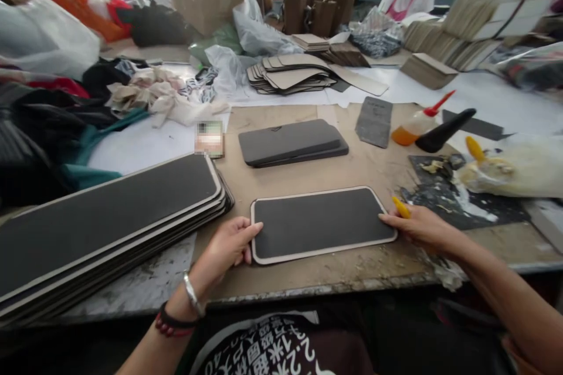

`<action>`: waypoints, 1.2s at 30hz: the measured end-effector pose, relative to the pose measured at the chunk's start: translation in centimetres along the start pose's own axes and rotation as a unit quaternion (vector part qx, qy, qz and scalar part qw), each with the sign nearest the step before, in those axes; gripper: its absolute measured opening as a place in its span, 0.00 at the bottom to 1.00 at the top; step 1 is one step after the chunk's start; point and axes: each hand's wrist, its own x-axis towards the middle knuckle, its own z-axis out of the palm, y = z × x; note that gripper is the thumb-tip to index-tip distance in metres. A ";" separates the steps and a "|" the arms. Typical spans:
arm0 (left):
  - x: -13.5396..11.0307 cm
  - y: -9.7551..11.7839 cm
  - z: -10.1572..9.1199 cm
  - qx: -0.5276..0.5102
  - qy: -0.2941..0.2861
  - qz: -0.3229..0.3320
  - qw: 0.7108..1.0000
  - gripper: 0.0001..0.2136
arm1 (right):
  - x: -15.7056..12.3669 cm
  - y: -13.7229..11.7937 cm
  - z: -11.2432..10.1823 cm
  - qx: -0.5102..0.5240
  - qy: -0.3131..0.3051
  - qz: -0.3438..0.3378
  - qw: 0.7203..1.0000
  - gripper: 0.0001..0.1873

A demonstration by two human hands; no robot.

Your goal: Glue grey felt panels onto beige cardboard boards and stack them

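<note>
A black rounded panel with a pale border (pixel 323 221) lies flat on brown paper near the table's front edge. My left hand (pixel 226 246) grips its left end, thumb on top and fingers curled at the edge. My right hand (pixel 420 225) rests at the panel's right end, its fingers closed round a small yellow-handled tool (pixel 401 207). A stack of several long black panels with pale borders (pixel 109 222) sits to the left of my left hand.
Beyond lie a pile of dark grey panels (pixel 292 142), a glue bottle with a red nozzle (pixel 420 122), a black tool (pixel 444 130), a glue-smeared mat (pixel 444 199), cardboard cut-outs (pixel 292 73), plastic bags and cloth. Two other people sit at the far side.
</note>
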 end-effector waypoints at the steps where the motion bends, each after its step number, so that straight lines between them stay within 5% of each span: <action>1: 0.0 0.1 -0.1 0.003 -0.004 -0.005 1.000 0.20 | -0.3 -0.3 0.0 0.005 -0.008 0.005 1.000 0.24; 19: 0.4 0.4 0.5 0.055 0.021 -0.045 0.997 0.23 | 0.3 -0.3 0.6 -0.079 0.009 0.005 0.997 0.17; 36: 0.3 -0.3 0.7 0.010 0.039 0.046 0.998 0.18 | 0.2 -0.5 0.5 -0.102 0.011 -0.035 0.994 0.21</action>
